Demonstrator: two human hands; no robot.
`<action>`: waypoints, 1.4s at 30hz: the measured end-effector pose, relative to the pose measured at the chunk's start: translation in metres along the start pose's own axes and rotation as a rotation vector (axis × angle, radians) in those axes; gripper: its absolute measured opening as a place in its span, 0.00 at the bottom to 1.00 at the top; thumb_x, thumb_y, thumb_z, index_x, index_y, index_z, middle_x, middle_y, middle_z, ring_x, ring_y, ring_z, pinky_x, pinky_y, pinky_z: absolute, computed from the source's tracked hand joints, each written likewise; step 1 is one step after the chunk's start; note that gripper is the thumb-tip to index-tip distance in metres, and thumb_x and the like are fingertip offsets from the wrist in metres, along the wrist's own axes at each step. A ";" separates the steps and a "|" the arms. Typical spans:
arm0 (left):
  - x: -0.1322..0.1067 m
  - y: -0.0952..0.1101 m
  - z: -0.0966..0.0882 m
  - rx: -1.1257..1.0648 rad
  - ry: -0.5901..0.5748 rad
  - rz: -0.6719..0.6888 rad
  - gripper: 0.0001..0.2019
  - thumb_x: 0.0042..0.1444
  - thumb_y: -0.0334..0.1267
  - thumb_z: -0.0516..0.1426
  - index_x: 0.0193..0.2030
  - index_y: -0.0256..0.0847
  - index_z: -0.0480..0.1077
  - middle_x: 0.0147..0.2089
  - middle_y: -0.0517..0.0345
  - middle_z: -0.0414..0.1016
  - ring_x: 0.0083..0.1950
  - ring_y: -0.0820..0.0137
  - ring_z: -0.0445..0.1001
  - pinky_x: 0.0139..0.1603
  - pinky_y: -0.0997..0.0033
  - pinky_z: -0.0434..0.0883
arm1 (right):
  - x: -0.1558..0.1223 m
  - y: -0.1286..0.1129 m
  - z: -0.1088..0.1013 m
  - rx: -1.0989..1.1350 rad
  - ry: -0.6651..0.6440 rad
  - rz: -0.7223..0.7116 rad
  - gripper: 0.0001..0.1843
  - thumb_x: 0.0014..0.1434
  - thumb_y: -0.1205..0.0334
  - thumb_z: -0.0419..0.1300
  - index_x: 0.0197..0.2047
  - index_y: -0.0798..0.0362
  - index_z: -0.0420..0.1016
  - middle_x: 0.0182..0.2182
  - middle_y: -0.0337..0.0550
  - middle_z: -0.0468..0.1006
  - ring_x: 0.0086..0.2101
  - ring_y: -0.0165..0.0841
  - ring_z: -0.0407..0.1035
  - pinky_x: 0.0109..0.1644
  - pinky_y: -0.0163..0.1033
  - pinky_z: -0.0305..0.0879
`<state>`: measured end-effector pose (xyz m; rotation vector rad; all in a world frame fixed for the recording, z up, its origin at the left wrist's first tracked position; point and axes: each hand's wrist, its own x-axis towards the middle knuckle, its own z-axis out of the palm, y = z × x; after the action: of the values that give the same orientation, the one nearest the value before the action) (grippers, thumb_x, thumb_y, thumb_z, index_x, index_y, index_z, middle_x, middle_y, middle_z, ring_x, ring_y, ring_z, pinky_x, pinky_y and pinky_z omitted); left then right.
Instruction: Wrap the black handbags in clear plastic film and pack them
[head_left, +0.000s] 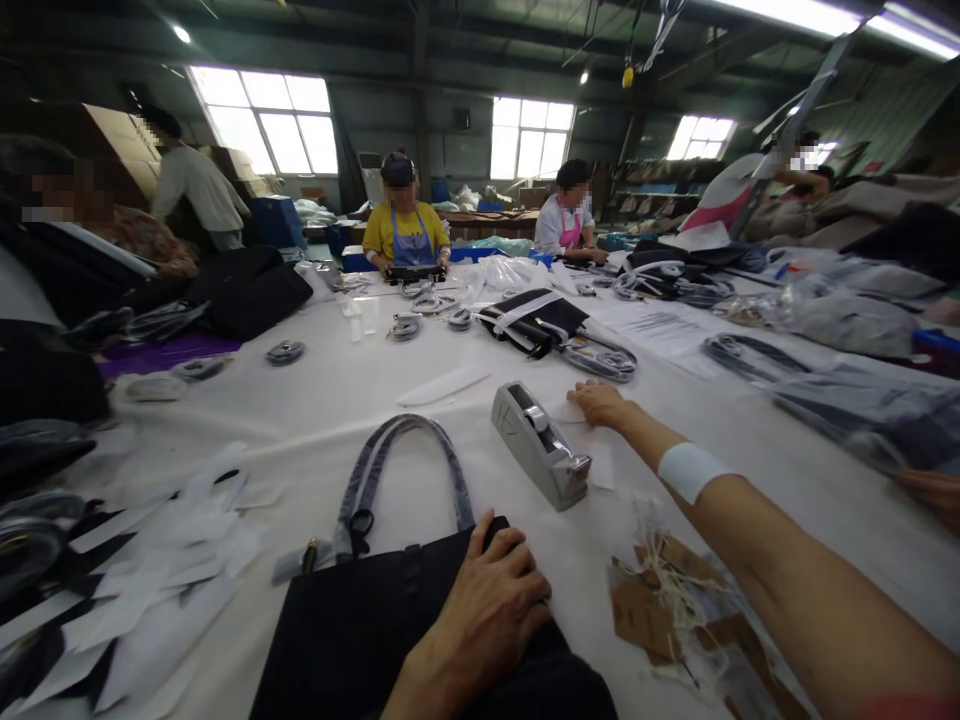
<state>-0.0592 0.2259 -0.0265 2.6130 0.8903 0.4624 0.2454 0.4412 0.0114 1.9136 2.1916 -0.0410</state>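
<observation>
A black handbag (352, 625) lies before me, its two wrapped handles (459, 470) standing up at the far side. My left hand (491, 590) is curled over the bag's upper right edge, fingers bent against it. Beyond the grey tape dispenser (540, 445), my right hand (600, 402) reaches out, fingers drawn together at a small white paper slip (571, 412) on the table. Its fingertips show only in part. Brown tags with pale strings (675, 590) lie beneath my right forearm.
White paper strips (165, 570) cover the table at left. Farther back lie another black bag (536, 320) and coiled wrapped straps (285, 352). Grey wrapped bags (892, 400) sit at right, near another person's hand (934, 495). Co-workers (405, 235) sit across the table.
</observation>
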 end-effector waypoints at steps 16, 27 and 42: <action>0.004 0.014 -0.005 0.166 0.027 0.159 0.07 0.62 0.30 0.55 0.33 0.43 0.69 0.35 0.62 0.75 0.66 0.63 0.60 0.71 0.46 0.30 | -0.209 0.002 -0.073 0.414 0.435 0.273 0.28 0.62 0.41 0.52 0.55 0.51 0.75 0.31 0.47 0.80 0.30 0.38 0.73 0.35 0.40 0.65; -0.008 0.030 -0.035 0.082 0.055 0.100 0.07 0.61 0.28 0.52 0.38 0.44 0.67 0.39 0.61 0.74 0.57 0.64 0.65 0.69 0.52 0.47 | -0.265 -0.067 -0.027 1.827 0.189 -0.008 0.30 0.56 0.54 0.61 0.60 0.56 0.70 0.37 0.46 0.78 0.32 0.30 0.70 0.35 0.36 0.67; -0.009 0.030 -0.033 0.057 0.132 0.154 0.07 0.63 0.30 0.52 0.38 0.44 0.70 0.37 0.62 0.76 0.55 0.66 0.68 0.70 0.53 0.46 | -0.208 -0.141 0.031 1.278 -0.263 -0.467 0.48 0.51 0.71 0.62 0.71 0.52 0.47 0.27 0.31 0.71 0.25 0.25 0.66 0.27 0.29 0.61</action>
<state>-0.0637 0.2050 0.0140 2.7414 0.7545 0.6665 0.1367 0.2130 0.0025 1.4852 2.5267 -2.0226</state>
